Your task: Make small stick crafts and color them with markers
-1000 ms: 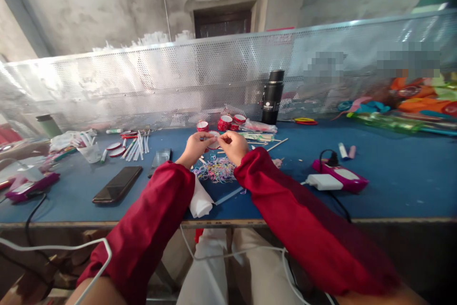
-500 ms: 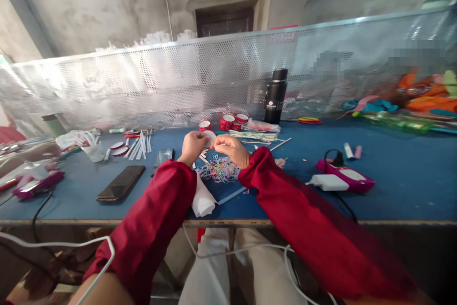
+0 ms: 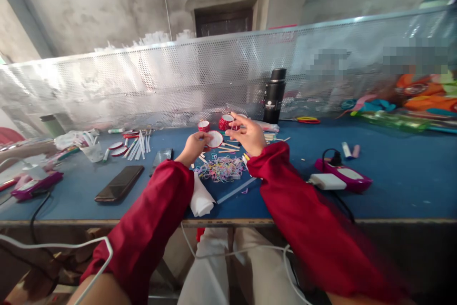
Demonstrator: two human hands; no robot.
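My left hand (image 3: 197,147) pinches a round white disc with a red rim (image 3: 215,139) by its left edge, above the table. To the right of it, my right hand (image 3: 250,134) is raised with thumb and fingers apart, and no held thing can be made out in it. Behind the hands stand small red patterned round pieces with white tops (image 3: 203,126), partly covered by my right fingers. Below the hands lies a heap of thin multicoloured bands (image 3: 222,169), with several flat wooden sticks (image 3: 228,145) beyond it.
A white roll (image 3: 203,198) lies at the front edge, a phone (image 3: 119,184) to its left. At the back stands a black flask (image 3: 274,95) before a perforated metal screen (image 3: 160,76). A purple power strip (image 3: 352,176) with a white charger is at right.
My right hand has moved away from the disc to the right and its fingers have spread. My left hand keeps the disc, which now shows its round face more fully.
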